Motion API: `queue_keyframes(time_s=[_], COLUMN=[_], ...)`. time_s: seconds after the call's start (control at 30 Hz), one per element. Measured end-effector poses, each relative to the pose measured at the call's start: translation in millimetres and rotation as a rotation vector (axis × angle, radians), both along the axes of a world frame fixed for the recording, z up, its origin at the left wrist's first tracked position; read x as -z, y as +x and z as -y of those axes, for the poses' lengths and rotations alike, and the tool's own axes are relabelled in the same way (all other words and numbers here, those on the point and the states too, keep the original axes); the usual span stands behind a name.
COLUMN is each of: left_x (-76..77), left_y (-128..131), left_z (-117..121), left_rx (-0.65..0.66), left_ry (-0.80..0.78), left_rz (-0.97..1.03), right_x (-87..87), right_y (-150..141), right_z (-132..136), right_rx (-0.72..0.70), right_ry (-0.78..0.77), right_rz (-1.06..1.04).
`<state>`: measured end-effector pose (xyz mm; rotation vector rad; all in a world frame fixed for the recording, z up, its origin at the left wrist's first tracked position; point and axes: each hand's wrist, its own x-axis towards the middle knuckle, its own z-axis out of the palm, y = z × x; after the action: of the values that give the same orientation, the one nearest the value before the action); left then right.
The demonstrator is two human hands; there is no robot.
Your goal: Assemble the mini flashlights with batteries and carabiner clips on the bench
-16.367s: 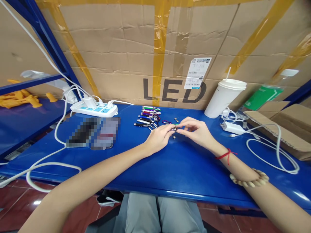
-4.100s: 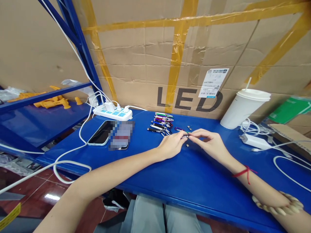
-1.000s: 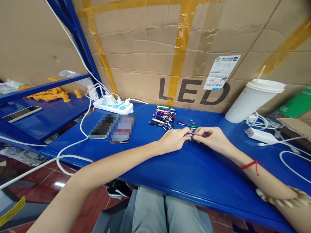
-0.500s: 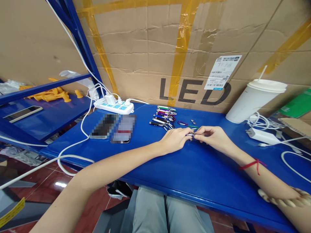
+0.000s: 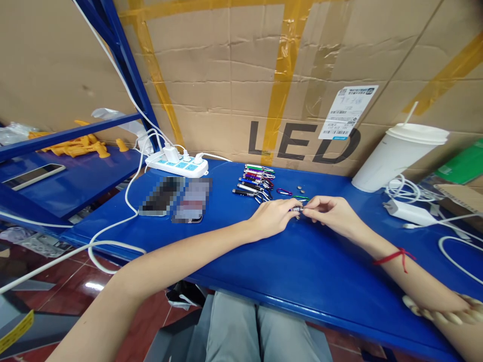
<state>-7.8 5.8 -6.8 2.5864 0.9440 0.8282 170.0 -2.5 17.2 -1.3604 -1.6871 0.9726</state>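
Observation:
My left hand (image 5: 272, 217) and my right hand (image 5: 332, 212) meet over the blue table (image 5: 287, 261), both pinched on a small purple keychain flashlight (image 5: 296, 208) held between the fingertips. Just behind them lies a row of several small keychain flashlights (image 5: 253, 181) in mixed colours. A loose purple carabiner clip (image 5: 283, 191) and a few small button cells (image 5: 302, 189) lie beside that row.
A white power strip (image 5: 177, 165) with plugged chargers sits at the back left, two phones (image 5: 175, 201) in front of it. A white lidded cup with a straw (image 5: 396, 156), a charger and white cables (image 5: 407, 211) are at the right. A taped cardboard box (image 5: 264, 75) stands behind.
Both hands have stayed together on the small flashlight, with only slight finger movement. The view has shifted a little.

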Motion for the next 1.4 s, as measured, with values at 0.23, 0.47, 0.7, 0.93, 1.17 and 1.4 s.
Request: queue_keyframes(time_s=[0.23,0.47,0.7,0.93,1.17,1.4], left_x=[-1.3,-2.1,-2.6,-2.3,-3.0,-3.6], left_y=[0,0,1,1,1,1], left_z=[0,0,0,0,0,0], left_rx=[0.004,0.003,-0.007,0.007,-0.015,-0.019], left_ry=[-0.009,-0.020,-0.034,-0.030,-0.024,-0.033], left_rz=[-0.003,0.001,0.001,0.022,0.000,-0.001], right_x=[3.6,3.6,6.5,4.5,-1.6,-3.2], right_y=[2,2,5,4,-1,-2], right_z=[-2,-2,-3,-1,3,3], right_rx=[-0.006,-0.006,-0.028,-0.008,0.028,0.030], right_ry=[0.014,0.027,0.046,0.004,0.002,-0.005], right_rz=[0.015,0.032,0.018,-0.010,-0.017,-0.012])
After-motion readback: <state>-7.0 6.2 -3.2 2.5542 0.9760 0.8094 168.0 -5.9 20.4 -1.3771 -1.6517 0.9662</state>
